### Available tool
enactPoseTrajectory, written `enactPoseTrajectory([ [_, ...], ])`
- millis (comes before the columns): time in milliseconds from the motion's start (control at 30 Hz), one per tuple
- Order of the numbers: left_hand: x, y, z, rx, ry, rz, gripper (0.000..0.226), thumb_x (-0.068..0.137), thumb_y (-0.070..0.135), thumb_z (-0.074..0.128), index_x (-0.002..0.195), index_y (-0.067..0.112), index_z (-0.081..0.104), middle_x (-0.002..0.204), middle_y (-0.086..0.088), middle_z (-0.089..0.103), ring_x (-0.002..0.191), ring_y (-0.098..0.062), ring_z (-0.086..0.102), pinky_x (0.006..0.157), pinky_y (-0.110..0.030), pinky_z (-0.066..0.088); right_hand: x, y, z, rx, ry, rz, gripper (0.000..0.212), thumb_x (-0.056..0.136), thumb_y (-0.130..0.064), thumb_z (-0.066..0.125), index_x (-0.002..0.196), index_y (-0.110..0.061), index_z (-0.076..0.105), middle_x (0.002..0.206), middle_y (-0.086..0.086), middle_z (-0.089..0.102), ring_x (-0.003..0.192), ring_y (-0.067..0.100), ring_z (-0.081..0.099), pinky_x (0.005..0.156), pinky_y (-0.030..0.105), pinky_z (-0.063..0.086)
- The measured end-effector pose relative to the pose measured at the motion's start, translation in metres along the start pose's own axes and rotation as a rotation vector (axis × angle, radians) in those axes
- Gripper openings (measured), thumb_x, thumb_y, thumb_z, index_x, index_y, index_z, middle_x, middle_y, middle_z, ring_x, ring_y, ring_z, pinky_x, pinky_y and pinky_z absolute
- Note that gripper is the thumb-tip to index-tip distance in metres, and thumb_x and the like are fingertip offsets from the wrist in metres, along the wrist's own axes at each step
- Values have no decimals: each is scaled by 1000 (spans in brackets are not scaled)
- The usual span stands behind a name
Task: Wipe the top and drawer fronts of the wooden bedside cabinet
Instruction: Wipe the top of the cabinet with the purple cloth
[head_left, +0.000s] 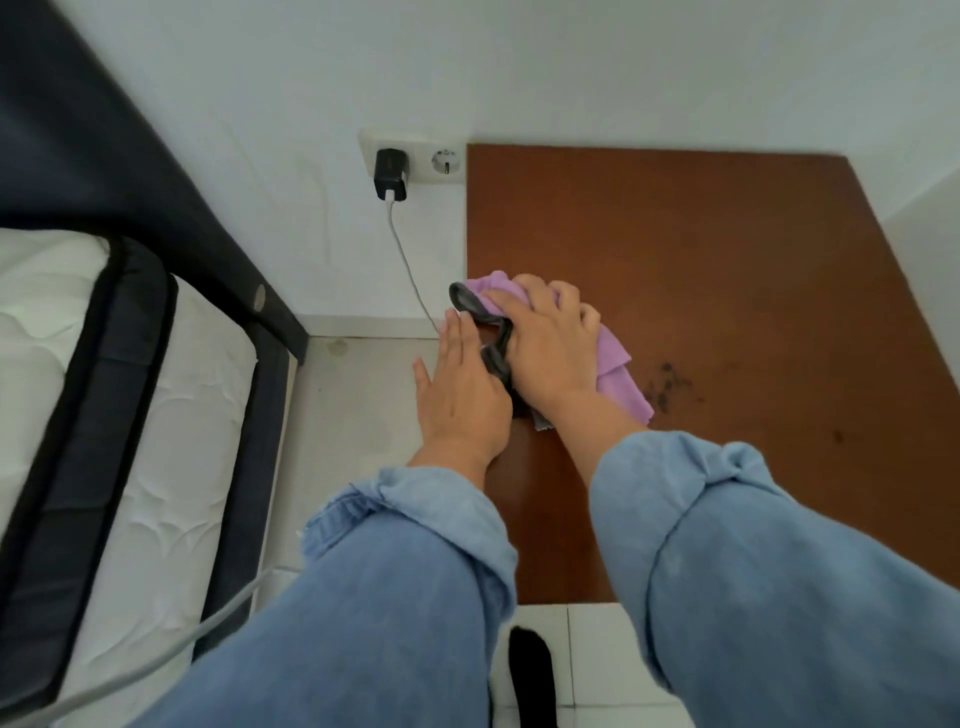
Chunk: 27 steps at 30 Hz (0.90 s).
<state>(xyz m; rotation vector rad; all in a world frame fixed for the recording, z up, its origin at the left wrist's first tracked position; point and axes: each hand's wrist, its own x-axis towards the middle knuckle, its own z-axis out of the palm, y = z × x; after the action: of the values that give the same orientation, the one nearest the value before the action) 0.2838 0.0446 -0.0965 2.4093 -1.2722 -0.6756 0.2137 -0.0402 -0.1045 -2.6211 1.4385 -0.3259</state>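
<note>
White wall met pale floor tiles behind the wooden bedside cabinet (727, 322), whose brown top filled the right of the view. On that surface the right hand (545, 353) lay palm down with its fingers (535, 296) curled over a bunched purple cloth (618, 371), pressing it against the wood near the left edge. The cloth spread out from under the palm, its long axis running from the far left toward the near right, and a dark grey hem (478, 306) trailed along its left side. The left hand (462, 395) rested flat and released just beside it, fingers straight, at the cabinet's left edge, touching the grey hem. Dark smudges (667, 384) marked the top just right of the cloth. Farther left, a black charger (390, 174) sat in a wall socket (445, 161), and a bed (104, 395) lay beyond.
</note>
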Motion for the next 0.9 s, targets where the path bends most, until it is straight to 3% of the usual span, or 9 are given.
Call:
enactPoseTrajectory([
  [167, -44, -8, 19, 13, 49, -17, 60, 100, 21, 22, 151, 16, -10, 160, 1, -9, 146, -10, -9, 117, -44, -5, -19, -5, -5, -5, -29, 7, 46, 85, -22, 46, 127, -40, 47, 139, -9, 42, 122, 26, 33, 89, 39, 25],
  [333, -81, -14, 35, -75, 122, -14, 53, 101, 21, 18, 153, 16, 5, 161, 2, -2, 147, -10, -5, 118, -43, -4, -16, -4, -5, -51, -38, 12, 53, 81, -18, 47, 130, -40, 45, 141, -9, 38, 123, 26, 32, 91, 40, 27],
  [433, -104, -17, 37, -92, 110, -14, 55, 101, 20, 20, 152, 14, 0, 160, 2, -3, 147, -10, -4, 117, -42, -6, -16, -4, -7, -69, -39, 17, 54, 81, -18, 48, 131, -39, 43, 141, -8, 38, 123, 27, 33, 91, 42, 28],
  [567, -109, -21, 37, -134, 117, 12, 56, 101, 20, 20, 151, 16, -5, 160, 3, -3, 146, -8, -6, 117, -43, -7, -12, -7, -8, -62, -41, 22, 54, 82, -17, 48, 131, -40, 43, 141, -8, 38, 123, 27, 32, 91, 42, 28],
  [900, -101, -22, 39, -238, 198, 26, 57, 99, 13, 23, 152, 18, 3, 160, 5, 3, 146, -6, -1, 116, -45, -7, -2, -2, -5, -31, -33, 20, 54, 83, -16, 45, 131, -39, 43, 141, -8, 37, 124, 27, 31, 93, 42, 28],
])
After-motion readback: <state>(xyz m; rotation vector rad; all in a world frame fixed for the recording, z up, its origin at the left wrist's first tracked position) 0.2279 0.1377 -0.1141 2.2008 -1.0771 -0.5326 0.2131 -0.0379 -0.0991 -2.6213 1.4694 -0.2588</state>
